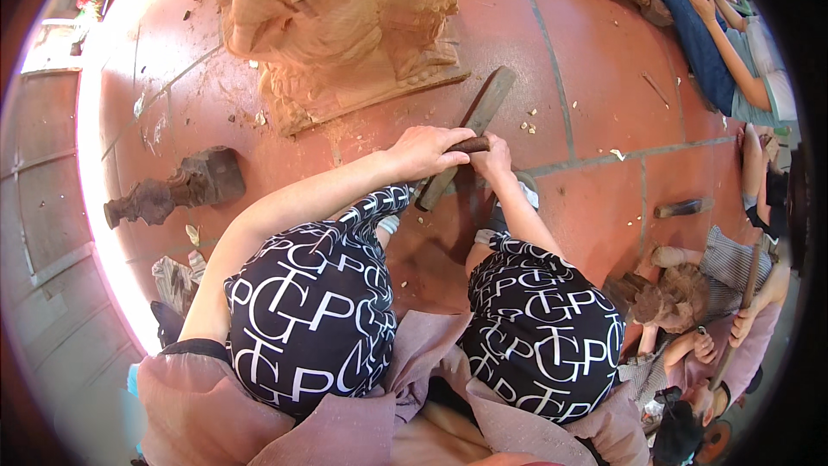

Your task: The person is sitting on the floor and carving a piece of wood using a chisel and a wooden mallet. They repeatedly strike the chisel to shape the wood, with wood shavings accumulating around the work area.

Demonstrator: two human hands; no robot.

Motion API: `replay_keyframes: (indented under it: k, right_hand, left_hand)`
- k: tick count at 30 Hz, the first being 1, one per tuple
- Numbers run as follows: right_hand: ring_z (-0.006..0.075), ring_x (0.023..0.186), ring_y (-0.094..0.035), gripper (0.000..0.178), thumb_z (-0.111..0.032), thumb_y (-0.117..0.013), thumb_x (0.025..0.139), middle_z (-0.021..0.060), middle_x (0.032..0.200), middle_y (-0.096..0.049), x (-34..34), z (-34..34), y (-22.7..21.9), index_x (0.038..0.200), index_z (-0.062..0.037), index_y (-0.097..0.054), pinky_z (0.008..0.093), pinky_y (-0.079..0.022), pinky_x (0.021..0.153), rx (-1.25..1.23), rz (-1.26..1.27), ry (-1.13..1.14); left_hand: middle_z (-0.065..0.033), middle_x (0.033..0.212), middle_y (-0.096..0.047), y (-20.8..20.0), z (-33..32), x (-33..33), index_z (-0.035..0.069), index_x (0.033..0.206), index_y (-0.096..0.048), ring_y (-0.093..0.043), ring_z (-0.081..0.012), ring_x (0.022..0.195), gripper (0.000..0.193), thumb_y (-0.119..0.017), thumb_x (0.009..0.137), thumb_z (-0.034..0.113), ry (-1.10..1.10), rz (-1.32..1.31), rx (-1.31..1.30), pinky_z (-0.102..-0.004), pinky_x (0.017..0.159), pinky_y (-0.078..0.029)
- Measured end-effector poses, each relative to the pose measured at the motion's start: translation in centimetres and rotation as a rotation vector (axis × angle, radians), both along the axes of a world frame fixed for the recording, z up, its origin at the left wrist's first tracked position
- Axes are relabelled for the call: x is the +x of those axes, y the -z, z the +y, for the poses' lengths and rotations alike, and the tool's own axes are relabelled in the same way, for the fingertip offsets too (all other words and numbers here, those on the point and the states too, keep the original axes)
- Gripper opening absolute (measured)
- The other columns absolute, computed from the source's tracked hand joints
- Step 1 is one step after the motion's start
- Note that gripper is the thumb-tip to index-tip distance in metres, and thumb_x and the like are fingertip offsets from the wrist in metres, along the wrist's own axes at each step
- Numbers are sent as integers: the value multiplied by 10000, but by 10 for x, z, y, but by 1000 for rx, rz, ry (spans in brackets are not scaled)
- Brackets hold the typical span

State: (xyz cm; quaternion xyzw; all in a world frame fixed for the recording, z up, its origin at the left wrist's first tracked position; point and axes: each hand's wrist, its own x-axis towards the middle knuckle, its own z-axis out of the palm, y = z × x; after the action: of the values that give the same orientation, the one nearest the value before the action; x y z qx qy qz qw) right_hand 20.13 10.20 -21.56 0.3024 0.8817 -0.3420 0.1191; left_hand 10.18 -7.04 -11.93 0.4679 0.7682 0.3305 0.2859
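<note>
Both of my hands meet in front of my knees on a short dark brown rounded piece, like a tool handle (469, 145). My left hand (424, 150) is closed on its left end, and my right hand (492, 158) wraps its right end. Directly beneath runs a long, narrow grey-brown bar (490, 102), slanting from lower left to upper right. Whether the handle touches the bar I cannot tell, and any blade is hidden. Just beyond stands a large carved block of light wood (345, 34) on a flat base.
A dark carved wooden piece (185, 185) lies at the left on the red tiled floor (595, 112), among scattered chips. At the right lies a dark-handled tool (683, 207). Other people sit along the right side, one holding a long stick (743, 302) near a carved lump (673, 298).
</note>
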Motion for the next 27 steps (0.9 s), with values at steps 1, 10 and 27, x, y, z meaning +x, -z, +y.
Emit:
replay_keyframes:
  k: [1,10,27]
  right_hand:
    - [397,747,-681,443,-382,-722,708,248,823,-676,-6,2,-3,941,-10,-659,403,-548,742,59,14,-48]
    - [234,669,-697,281,-272,-620,843,120,785,-684,2,27,9,944,-10,-631,378,-564,589,-886,31,353]
    - [254,619,-621,368,-162,-740,712,137,760,-641,61,62,-105,995,-20,-552,330,-491,571,-102,453,184]
  left_hand:
    - [-150,1022,-656,-3,3,0,125,1190,-556,-615,-366,965,360,-578,895,331,14,-12,9,-480,800,-481]
    - [-60,942,-585,6,48,-23,116,1006,-588,-564,-272,945,244,-642,768,102,317,354,103,-410,805,-394]
    - [-71,812,-512,38,63,-45,75,751,-516,-512,-292,888,162,-648,663,41,467,411,275,-443,987,-386]
